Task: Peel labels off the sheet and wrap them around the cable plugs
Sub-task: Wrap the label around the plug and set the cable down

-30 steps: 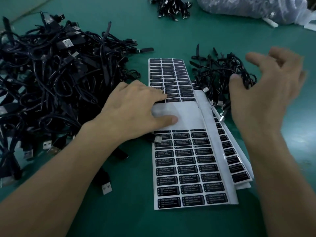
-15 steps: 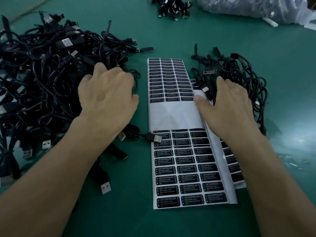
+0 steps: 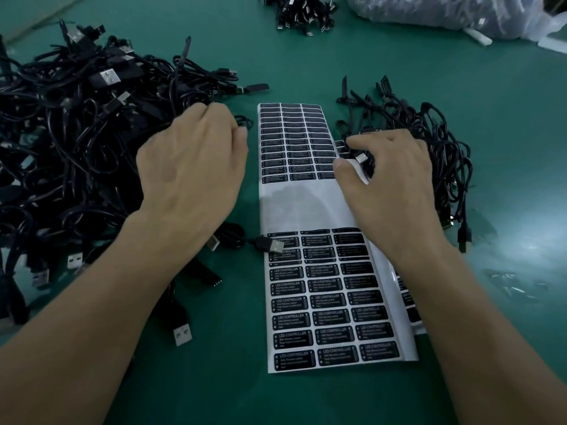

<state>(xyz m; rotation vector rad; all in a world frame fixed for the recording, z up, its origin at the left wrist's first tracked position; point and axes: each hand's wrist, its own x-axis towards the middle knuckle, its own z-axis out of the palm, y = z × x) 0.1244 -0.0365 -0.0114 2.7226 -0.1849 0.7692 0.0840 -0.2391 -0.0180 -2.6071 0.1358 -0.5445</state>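
A white label sheet (image 3: 306,207) with rows of black labels lies in the middle of the green table, a bare peeled band across its centre. My left hand (image 3: 190,167) sits at the right edge of the big pile of black USB cables (image 3: 76,142), its fingers curled down into the cables and the fingertips hidden. My right hand (image 3: 392,182) is at the sheet's right edge beside the smaller cable pile (image 3: 429,133). Its thumb and forefinger are closed around a silver USB plug (image 3: 362,157).
A loose cable with a USB plug (image 3: 270,243) lies across the sheet's left edge. More label sheets (image 3: 411,305) stick out under the top one on the right. A third cable bundle (image 3: 300,13) and a plastic bag (image 3: 445,10) lie at the far edge.
My left hand left the sheet, moved onto the left pile and curled its fingers. My right hand came down from the air to the sheet's right edge and closed on a plug.
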